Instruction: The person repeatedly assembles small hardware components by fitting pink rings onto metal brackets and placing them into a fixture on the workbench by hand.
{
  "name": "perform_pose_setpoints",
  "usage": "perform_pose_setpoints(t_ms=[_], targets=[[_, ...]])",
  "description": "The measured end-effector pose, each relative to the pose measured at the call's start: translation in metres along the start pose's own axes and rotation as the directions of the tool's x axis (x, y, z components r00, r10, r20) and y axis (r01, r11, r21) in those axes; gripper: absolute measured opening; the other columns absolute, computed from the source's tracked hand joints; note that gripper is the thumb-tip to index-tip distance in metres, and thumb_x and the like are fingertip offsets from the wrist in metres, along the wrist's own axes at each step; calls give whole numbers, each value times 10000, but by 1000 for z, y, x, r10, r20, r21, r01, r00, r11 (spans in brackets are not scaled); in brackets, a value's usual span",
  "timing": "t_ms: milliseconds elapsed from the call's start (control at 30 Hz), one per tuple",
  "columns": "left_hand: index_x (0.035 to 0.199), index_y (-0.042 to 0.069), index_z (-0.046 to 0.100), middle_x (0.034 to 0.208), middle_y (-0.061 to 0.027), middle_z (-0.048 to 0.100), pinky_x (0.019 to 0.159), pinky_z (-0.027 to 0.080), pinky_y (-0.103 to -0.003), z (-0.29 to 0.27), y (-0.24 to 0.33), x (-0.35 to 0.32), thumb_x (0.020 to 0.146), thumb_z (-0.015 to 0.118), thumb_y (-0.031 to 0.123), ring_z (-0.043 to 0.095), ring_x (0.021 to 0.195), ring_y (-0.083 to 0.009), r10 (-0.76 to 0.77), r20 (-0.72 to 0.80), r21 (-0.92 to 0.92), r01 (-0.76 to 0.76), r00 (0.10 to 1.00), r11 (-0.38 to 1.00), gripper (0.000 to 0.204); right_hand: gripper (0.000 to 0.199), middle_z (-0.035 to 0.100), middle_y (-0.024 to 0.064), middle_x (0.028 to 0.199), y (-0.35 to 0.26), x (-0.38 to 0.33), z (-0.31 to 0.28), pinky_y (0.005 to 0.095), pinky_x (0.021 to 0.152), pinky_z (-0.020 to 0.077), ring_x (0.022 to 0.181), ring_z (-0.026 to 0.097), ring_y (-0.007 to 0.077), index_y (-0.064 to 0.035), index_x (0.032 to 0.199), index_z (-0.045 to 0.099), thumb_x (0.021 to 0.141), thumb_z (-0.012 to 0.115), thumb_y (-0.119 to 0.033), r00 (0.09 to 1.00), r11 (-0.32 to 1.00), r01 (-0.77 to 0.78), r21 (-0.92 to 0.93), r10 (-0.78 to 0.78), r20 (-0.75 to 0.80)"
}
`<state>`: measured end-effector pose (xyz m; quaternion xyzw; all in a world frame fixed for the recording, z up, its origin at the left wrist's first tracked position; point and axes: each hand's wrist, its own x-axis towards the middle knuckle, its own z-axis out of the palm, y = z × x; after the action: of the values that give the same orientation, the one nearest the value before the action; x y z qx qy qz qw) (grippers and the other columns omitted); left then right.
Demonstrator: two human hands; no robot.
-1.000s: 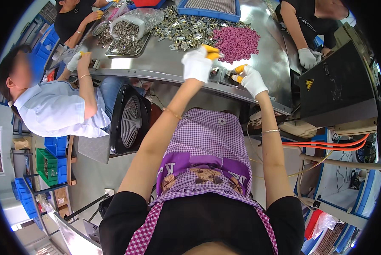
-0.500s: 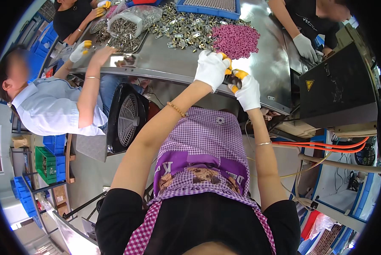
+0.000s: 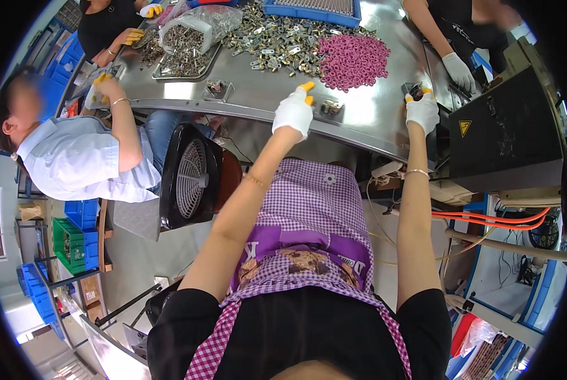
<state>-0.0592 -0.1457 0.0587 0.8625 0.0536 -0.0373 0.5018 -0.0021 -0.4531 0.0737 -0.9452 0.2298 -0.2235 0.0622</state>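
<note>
My left hand (image 3: 294, 114), in a white glove with yellow fingertips, hovers at the near edge of the metal table (image 3: 258, 95). Its thumb and forefinger stand apart with nothing visible between them. Just to its right lies a small metal assembly (image 3: 331, 107). Farther right, my right hand (image 3: 422, 114), gloved alike, has its fingertips around a small dark metal part (image 3: 412, 90) at the tabletop. Its details are too small to make out. Beyond the left hand is a heap of pink rings (image 3: 354, 61), beside a spread of loose metal pieces (image 3: 277, 41).
A blue tray of rods (image 3: 312, 9) stands at the back. Left of it are a plastic bag and a tray of small metal parts (image 3: 185, 63). A co-worker in light blue (image 3: 87, 152) sits left; others work across. A black machine box (image 3: 505, 136) stands right.
My hands were together at the table edge and are now apart. The right went rightward with the dark part; the left drew slightly left. A small metal assembly now shows between them.
</note>
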Motion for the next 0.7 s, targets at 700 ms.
perform_pose_setpoints(t_ms=[700], targets=[[1110, 134, 608, 1028, -112, 646, 722, 506, -396, 14, -49, 17, 825, 618, 148, 637, 781, -304, 398, -354, 594, -125, 846, 795, 286, 358, 618, 115, 999, 10, 14, 19, 395, 749, 508, 831, 639, 296, -109, 1059, 605, 806, 674, -352, 1000, 999, -12, 34, 13, -7]])
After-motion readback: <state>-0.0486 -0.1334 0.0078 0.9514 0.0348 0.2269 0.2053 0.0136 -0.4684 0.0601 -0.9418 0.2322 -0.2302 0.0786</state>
